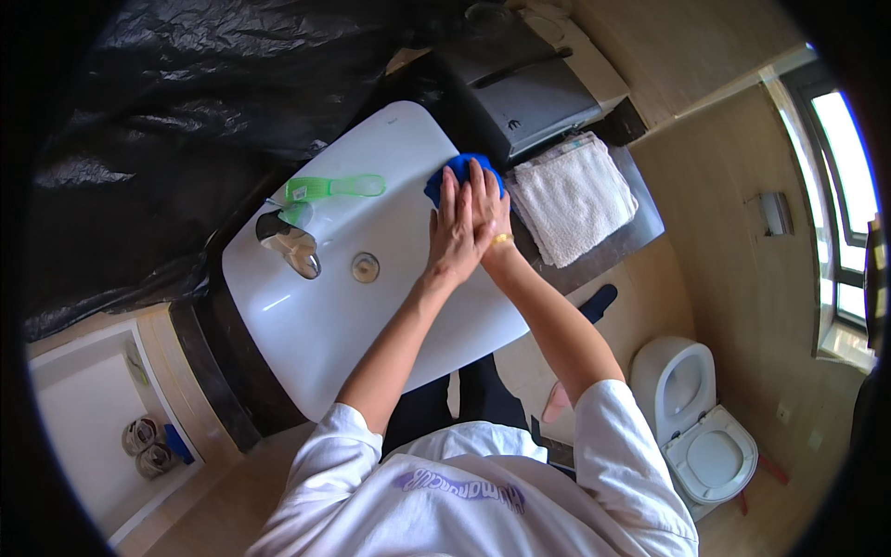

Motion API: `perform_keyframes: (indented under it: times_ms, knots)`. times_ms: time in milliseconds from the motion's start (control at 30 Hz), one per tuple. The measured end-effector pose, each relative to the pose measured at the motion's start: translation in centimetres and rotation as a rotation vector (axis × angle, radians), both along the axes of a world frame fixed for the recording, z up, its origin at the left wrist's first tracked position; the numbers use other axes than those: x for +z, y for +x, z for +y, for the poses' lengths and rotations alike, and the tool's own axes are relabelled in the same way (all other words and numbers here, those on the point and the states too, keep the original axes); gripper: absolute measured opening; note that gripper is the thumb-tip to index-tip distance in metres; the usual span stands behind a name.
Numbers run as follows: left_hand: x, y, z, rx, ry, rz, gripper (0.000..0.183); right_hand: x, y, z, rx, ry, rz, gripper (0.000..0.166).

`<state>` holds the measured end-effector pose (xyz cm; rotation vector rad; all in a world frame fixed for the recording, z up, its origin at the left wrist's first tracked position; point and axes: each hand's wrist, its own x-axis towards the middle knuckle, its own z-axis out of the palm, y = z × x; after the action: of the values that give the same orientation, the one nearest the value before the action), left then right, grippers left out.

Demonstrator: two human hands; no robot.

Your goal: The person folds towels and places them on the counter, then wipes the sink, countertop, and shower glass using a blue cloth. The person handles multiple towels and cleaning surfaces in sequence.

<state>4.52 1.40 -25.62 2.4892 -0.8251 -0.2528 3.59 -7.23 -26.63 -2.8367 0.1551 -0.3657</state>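
My left hand [452, 240] and my right hand [489, 212] lie close together, fingers extended, on a blue cloth [465, 166]. The cloth is bunched over the right rim of a white ceramic washbasin [418, 334]. My left thumb reaches across my right hand; a yellow band circles the right wrist. Part of the cloth is hidden beneath the fingers. Left of my hands, a translucent green plastic brush [358, 185] rests by the basin's back edge, near the metal faucet [289, 244]. A round drain [365, 267] sits in the basin floor.
A folded white towel [574, 198] lies on the dark counter [592, 268] beside a dark box [529, 97]. Black plastic sheeting [153, 153] covers the area behind the basin. At lower right stands a toilet [717, 456]. A white wall niche [90, 404] is on the left.
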Motion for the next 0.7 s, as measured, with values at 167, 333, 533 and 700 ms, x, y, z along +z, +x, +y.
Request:
perform_keyframes:
  times_ms: [167,333,533,700]
  knots:
    - [0.7,5.2,-0.6,0.058,0.164,-0.096,0.066,-0.8,5.7,0.6,-0.061,0.053,0.031,0.051]
    - [1.2,6.3,-1.3,0.072,0.233,0.032,0.073,-2.2,5.1,-0.1,-0.009,-0.075,-0.066,0.049]
    - [-0.5,0.1,-0.5,-0.017,-0.008,-0.119,0.07,0.7,-0.8,1.1,-0.049,-0.016,-0.006,0.054]
    - [0.7,-8.8,1.2,-0.06,-0.084,-0.029,0.073,-1.0,-9.7,1.1,-0.073,0.03,0.025,0.046]
